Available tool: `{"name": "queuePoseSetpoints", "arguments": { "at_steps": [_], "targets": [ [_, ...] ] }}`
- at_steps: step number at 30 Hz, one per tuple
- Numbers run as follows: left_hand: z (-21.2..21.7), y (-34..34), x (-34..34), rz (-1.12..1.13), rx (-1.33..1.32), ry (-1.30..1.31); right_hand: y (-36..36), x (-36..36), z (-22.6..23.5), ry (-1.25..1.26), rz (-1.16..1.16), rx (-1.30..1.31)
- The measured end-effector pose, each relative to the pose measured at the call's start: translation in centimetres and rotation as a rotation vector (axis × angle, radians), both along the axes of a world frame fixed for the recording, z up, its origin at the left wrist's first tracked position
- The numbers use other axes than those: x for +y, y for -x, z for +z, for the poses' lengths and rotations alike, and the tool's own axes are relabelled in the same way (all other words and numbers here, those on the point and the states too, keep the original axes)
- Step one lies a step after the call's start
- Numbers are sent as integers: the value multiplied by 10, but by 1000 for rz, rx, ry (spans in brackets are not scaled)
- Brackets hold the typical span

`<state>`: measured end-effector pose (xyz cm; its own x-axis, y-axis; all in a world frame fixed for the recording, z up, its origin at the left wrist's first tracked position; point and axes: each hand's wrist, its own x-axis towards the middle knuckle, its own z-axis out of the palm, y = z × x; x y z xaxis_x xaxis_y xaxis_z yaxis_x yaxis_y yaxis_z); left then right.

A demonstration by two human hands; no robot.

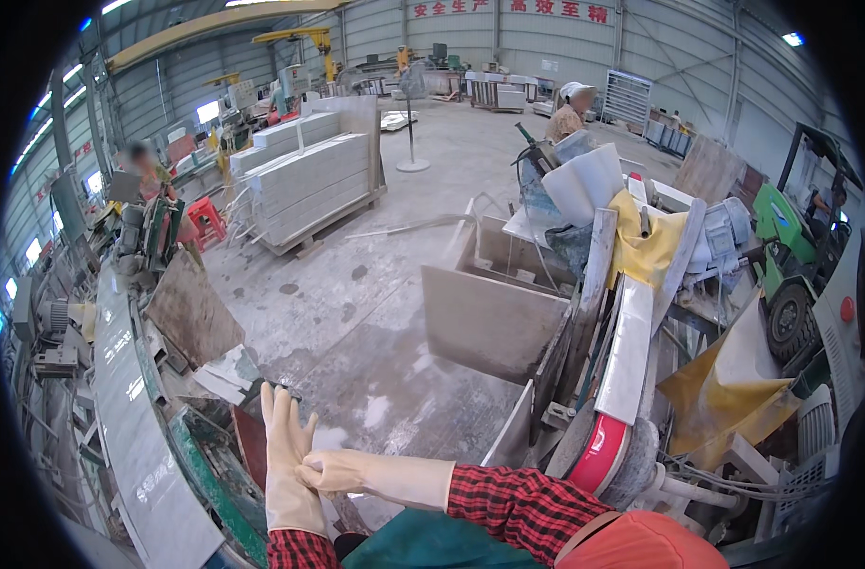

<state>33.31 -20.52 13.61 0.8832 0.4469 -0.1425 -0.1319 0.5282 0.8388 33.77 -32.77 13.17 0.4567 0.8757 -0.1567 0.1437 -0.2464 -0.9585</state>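
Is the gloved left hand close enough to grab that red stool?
Probably not: the red stool looks too far off, beyond the leaning panel, and the right hand is against the left hand.

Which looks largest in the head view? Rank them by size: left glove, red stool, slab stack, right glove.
Largest to smallest:
1. slab stack
2. left glove and right glove: too alike to rank
3. red stool
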Motion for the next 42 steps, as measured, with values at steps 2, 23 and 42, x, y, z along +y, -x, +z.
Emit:
{"name": "queuePoseSetpoints", "arguments": {
  "at_steps": [2,23,42],
  "targets": [
    [-22,-6,24,45,-62,-18,4,6,-1,-31,-56,17],
    [-101,225,118,216,550,-1809,-3,-435,-8,1074,-1520,-687],
    [-123,236,129,350,479,-1756,-5,-402,-22,917,-1683,-275]
  ]
}}
